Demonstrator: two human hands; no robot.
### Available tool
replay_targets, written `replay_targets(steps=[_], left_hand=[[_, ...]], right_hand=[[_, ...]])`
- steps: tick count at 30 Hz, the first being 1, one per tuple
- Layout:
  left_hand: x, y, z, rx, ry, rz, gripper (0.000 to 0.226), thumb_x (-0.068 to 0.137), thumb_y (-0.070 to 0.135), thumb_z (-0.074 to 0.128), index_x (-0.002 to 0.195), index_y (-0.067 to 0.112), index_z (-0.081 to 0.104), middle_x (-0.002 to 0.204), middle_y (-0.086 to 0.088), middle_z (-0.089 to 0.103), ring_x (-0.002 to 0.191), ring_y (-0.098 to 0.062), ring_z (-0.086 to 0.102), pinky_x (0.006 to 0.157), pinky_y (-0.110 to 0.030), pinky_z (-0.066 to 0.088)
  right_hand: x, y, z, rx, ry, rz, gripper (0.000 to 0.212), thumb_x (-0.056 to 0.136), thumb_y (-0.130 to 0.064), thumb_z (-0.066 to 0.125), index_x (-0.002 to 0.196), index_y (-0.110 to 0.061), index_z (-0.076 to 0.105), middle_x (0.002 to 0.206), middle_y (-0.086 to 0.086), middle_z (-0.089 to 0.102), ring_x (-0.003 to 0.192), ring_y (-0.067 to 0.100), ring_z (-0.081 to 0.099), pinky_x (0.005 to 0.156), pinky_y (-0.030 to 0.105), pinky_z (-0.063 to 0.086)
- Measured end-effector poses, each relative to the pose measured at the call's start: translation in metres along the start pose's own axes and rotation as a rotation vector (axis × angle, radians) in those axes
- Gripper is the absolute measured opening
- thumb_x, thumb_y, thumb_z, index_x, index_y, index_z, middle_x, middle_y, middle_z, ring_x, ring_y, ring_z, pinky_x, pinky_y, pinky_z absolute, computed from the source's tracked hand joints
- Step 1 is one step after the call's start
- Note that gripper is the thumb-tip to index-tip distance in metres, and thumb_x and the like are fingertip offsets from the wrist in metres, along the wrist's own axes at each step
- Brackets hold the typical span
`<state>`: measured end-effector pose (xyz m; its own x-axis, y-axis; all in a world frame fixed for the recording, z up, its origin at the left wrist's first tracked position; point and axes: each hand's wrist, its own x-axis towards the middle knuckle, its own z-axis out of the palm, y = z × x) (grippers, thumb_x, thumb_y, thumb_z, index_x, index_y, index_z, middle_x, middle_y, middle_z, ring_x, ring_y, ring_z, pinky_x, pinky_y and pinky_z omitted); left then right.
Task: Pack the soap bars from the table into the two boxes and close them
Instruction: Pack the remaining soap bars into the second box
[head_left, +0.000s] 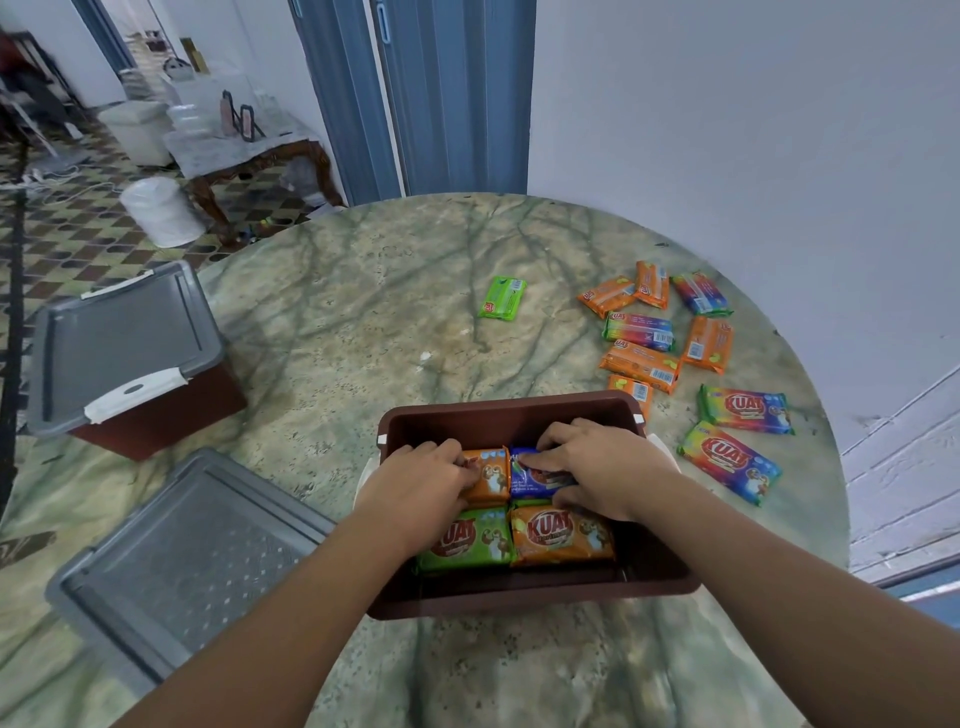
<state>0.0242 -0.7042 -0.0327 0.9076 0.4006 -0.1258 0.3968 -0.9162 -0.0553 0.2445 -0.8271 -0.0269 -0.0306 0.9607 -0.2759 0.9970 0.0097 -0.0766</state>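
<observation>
Low in the middle of the frame, both hands reach down into the open brown box (524, 415), which stands on the green marbled table (363, 291). The left hand (415, 480) has its fingers curled over the left end of an orange soap bar (491, 475) in the far row, gripping it; the right hand (597, 467) lies just right of it, fingers bent over a blue soap bar (535, 475) and thumb at its near edge, grasping it. The two bars lie side by side and touch. Nearer the camera in the same box lie a green soap bar (467, 540) on the left and a second orange bar (561, 535) on the right, both flat with labels up. Both forearms enter from the bottom edge and converge on the box, palms down. At lower left a grey lid (182, 561) lies on the table beside the box. At the left edge stands the second box (156, 410), brown, with its grey lid on. A lone green bar (502, 298) lies at centre, well apart from the hands, and a loose cluster of orange and rainbow-wrapped bars (675, 343) is scattered at the right side of the table.
</observation>
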Motion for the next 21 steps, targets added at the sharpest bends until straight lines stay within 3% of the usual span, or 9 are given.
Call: replay_targets(steps=[6, 10, 14, 17, 21], left_hand=[[0.0, 0.0, 0.0, 0.0, 0.013, 0.021, 0.041, 0.1, 0.046, 0.05, 0.138, 0.033, 0.056, 0.124, 0.004, 0.054, 0.108, -0.02, 0.054, 0.091, -0.037, 0.045], [0.001, 0.004, -0.01, -0.236, 0.111, -0.005, 0.028, 0.096, 0.049, 0.048, 0.104, 0.032, 0.069, 0.094, 0.011, 0.058, 0.087, -0.011, 0.059, 0.074, -0.033, 0.048], [0.019, 0.008, -0.038, -0.329, 0.269, -0.02, 0.029, 0.098, 0.045, 0.05, 0.079, 0.026, 0.06, 0.071, 0.01, 0.053, 0.066, -0.006, 0.052, 0.058, -0.032, 0.044], [0.049, 0.006, -0.062, -0.382, 0.366, -0.065, 0.029, 0.099, 0.043, 0.052, 0.079, 0.024, 0.061, 0.065, 0.009, 0.052, 0.061, -0.008, 0.05, 0.054, -0.032, 0.042], [0.1, 0.003, -0.072, -0.468, 0.402, -0.152, 0.029, 0.095, 0.047, 0.055, 0.077, 0.026, 0.064, 0.056, 0.007, 0.053, 0.053, -0.011, 0.051, 0.051, -0.032, 0.041]], right_hand=[[-0.002, 0.001, 0.003, 0.017, 0.032, 0.012, 0.065, 0.096, -0.048, 0.065, 0.155, -0.042, 0.038, 0.149, -0.012, 0.044, 0.13, 0.016, 0.044, 0.105, 0.037, 0.046], [-0.002, 0.003, 0.006, 0.167, 0.126, 0.036, 0.054, 0.095, -0.051, 0.063, 0.147, -0.039, 0.052, 0.14, -0.016, 0.052, 0.125, 0.011, 0.053, 0.102, 0.034, 0.048], [-0.002, 0.005, -0.002, 0.431, 0.437, 0.085, 0.031, 0.094, -0.053, 0.063, 0.113, -0.031, 0.073, 0.103, -0.014, 0.065, 0.092, 0.002, 0.061, 0.082, 0.031, 0.054], [0.004, 0.013, -0.011, 0.537, 0.686, 0.163, 0.026, 0.092, -0.049, 0.065, 0.092, -0.024, 0.074, 0.08, -0.013, 0.062, 0.075, 0.003, 0.058, 0.066, 0.026, 0.048], [0.023, 0.039, -0.024, 0.513, 0.733, 0.233, 0.013, 0.095, -0.036, 0.069, 0.086, -0.026, 0.069, 0.076, -0.014, 0.058, 0.072, 0.003, 0.054, 0.064, 0.025, 0.039]])
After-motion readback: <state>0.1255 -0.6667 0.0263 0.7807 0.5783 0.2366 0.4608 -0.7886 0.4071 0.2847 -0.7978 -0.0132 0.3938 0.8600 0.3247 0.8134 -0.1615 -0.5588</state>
